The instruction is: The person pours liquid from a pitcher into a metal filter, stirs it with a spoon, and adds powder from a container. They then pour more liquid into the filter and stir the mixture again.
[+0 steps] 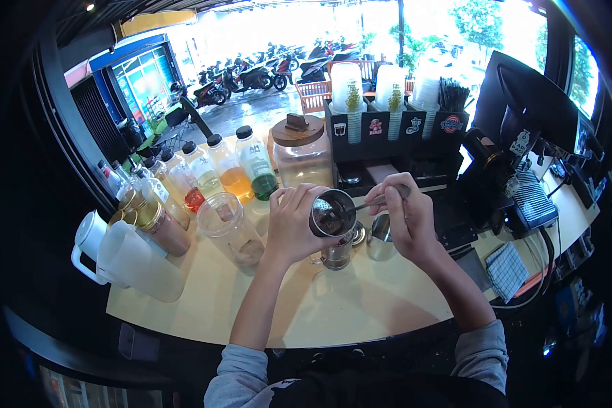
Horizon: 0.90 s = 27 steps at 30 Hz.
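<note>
My left hand (292,228) is wrapped around a metal cup (316,219), tilted so that its mouth faces me. Dark contents, hard to make out, show inside the cup. A spoon (370,204) is pinched in my right hand (409,223), and its far end reaches into the cup's mouth. Just beneath the cup, a clear glass mug (336,258) stands on the counter, partly hidden. To its right is a shiny steel pitcher (381,243), close under my right hand. A large clear plastic jar (231,234) stands left of my left hand.
Bottles with coloured liquids (236,182) line the counter's left back, near white plastic jugs (139,262). A wooden-lidded glass jar (299,156) and a black cup holder (394,129) stand behind my hands. A coffee machine (534,200) and checked cloth (507,272) are at right.
</note>
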Each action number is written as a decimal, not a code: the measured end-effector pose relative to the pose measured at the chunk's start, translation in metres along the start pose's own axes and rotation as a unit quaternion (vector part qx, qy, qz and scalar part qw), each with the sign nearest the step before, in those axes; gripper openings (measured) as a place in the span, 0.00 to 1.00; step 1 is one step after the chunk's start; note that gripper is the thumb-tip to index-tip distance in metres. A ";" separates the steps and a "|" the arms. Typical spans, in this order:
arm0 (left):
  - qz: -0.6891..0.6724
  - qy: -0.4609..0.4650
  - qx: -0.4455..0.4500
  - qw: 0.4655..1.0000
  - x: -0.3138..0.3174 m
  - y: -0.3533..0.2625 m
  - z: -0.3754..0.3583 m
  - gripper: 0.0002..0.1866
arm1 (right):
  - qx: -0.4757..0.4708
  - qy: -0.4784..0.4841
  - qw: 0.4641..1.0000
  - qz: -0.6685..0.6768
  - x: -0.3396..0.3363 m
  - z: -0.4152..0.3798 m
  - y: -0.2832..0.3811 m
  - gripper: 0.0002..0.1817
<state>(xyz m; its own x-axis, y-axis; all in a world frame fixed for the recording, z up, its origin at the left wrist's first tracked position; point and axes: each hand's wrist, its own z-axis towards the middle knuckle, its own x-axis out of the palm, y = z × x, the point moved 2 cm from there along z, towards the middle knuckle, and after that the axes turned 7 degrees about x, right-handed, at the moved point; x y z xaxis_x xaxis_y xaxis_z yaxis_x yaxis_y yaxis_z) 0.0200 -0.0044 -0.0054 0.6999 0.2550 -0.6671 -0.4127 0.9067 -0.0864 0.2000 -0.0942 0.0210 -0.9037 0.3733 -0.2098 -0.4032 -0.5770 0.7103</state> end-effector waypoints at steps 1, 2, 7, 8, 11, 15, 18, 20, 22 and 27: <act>0.004 -0.002 0.002 1.000 0.000 0.000 0.000 0.41 | 0.026 0.015 1.000 -0.004 0.000 -0.001 0.000 0.06; 0.004 -0.003 0.003 1.000 0.000 0.000 0.000 0.41 | 0.052 0.030 0.998 -0.007 0.001 -0.002 0.000 0.06; 0.001 -0.004 0.008 1.000 0.000 -0.002 0.000 0.43 | 0.015 -0.002 1.000 -0.016 0.000 -0.003 0.004 0.05; 0.001 -0.004 0.007 1.000 0.001 -0.002 -0.001 0.43 | 0.023 0.006 0.999 -0.023 0.000 -0.002 0.004 0.05; 0.001 -0.005 0.010 1.000 0.004 -0.003 -0.002 0.43 | 0.066 0.025 0.997 0.023 0.002 -0.007 0.004 0.05; 0.005 -0.021 0.011 1.000 0.003 -0.005 -0.002 0.45 | 0.043 -0.015 0.999 0.003 0.001 -0.007 0.007 0.05; 0.007 -0.028 0.016 0.999 0.004 -0.004 -0.003 0.46 | 0.052 0.007 0.998 0.026 0.004 -0.011 0.007 0.05; 0.006 -0.031 0.019 0.999 0.004 -0.003 -0.004 0.46 | 0.063 -0.002 0.996 0.062 0.005 -0.014 0.010 0.06; -0.006 -0.039 0.018 0.999 0.003 -0.003 -0.005 0.46 | 0.052 -0.016 0.997 0.056 0.001 -0.010 0.009 0.06; -0.006 -0.032 0.002 0.999 0.004 0.002 -0.006 0.43 | 0.023 0.033 0.999 0.018 0.000 -0.017 0.007 0.06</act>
<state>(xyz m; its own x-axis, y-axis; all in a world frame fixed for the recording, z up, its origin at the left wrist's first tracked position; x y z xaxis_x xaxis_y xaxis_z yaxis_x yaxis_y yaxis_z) 0.0185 -0.0032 -0.0132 0.7403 0.2652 -0.6178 -0.4022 0.9111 -0.0908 0.1945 -0.1104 0.0146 -0.9258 0.3033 -0.2258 -0.3643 -0.5553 0.7476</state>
